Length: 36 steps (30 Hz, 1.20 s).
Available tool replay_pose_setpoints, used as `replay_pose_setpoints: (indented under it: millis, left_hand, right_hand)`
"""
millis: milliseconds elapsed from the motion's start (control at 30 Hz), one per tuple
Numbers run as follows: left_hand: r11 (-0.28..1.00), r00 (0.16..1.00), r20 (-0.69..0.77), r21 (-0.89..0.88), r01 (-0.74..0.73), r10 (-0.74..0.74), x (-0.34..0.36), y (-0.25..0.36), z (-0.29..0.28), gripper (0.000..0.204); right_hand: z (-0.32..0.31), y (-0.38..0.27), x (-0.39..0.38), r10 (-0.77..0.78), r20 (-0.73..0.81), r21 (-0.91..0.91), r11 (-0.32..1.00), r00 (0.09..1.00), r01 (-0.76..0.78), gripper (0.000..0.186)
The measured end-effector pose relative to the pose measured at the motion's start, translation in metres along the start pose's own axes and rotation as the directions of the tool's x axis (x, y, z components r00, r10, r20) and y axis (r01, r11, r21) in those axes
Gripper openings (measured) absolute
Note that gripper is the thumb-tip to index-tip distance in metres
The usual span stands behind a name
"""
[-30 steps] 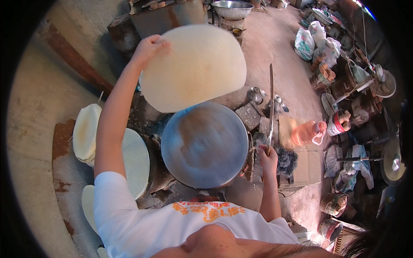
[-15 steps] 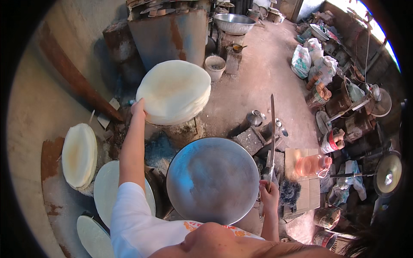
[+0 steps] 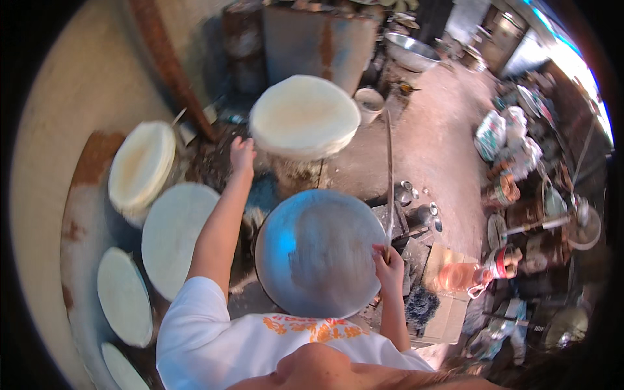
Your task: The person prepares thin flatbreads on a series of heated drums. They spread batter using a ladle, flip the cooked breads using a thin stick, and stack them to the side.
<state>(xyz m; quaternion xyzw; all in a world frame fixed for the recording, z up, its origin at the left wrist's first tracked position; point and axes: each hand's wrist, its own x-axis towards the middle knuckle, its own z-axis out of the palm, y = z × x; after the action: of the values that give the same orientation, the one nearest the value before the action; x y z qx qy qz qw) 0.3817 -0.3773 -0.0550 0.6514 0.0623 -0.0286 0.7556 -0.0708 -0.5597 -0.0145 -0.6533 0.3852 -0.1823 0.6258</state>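
My left hand (image 3: 243,156) is empty, its fingers apart, just off the left edge of a thick stack of pale round flatbreads (image 3: 304,117). The stack's top is faintly browned in the middle. In my right hand (image 3: 390,265) is the handle of a long thin blade (image 3: 390,175), which points upward and away from me. Between my arms lies a large round grey griddle (image 3: 325,253), bare on top, with a bluish sheen on its left side. The blade stands above its right edge, not touching the stack.
More pale rounds stand at the left, among them another stack (image 3: 142,166) and a wide disc (image 3: 179,234). A pink plastic jug (image 3: 463,278) rests on cardboard (image 3: 445,322) at the right, beside a dark bristly clump (image 3: 422,307). Metal flasks (image 3: 406,193) stand beyond the griddle.
My left hand has come away from the stack's edge, where it was touching before. The right hand still holds the blade upright. The whole view has turned and shifted.
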Motion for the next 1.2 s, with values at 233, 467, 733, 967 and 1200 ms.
replay_pose_setpoints:
  millis: [233, 467, 733, 967, 1200]
  left_hand:
    - [0.861, 0.984, -0.003, 0.486, -0.153, 0.176, -0.393, -0.016, -0.166, 0.035]
    - [0.591, 0.622, -0.764, 0.584, 0.556, 0.169, -0.715, -0.05, -0.313, 0.036]
    - [0.488, -0.617, -0.733, -0.442, 0.752, 0.287, -1.145, -0.146, -0.52, 0.049]
    - [0.625, -0.615, -0.679, -0.693, 0.358, -0.401, -1.162, -0.274, -0.516, 0.108]
    - [0.785, -0.388, -0.709, -0.617, -0.064, -0.589, -1.253, -0.204, -0.449, 0.053]
  right_hand:
    - [0.08, -0.018, -0.035, -0.157, 0.588, -0.284, 0.879, 0.793, 0.384, 0.031]
    - [0.139, 0.035, -0.234, -0.145, 0.985, 0.173, 0.784, -0.095, 0.595, 0.048]
    - [0.125, 0.124, -0.554, -0.023, 0.541, 0.605, 0.705, -0.841, 0.37, 0.026]
    - [0.028, 0.247, -0.86, 0.441, -0.037, 0.941, 0.316, -0.897, 0.117, 0.042]
    - [-0.009, 0.311, -0.934, 0.67, 0.006, 0.998, 0.047, -0.742, 0.051, 0.027]
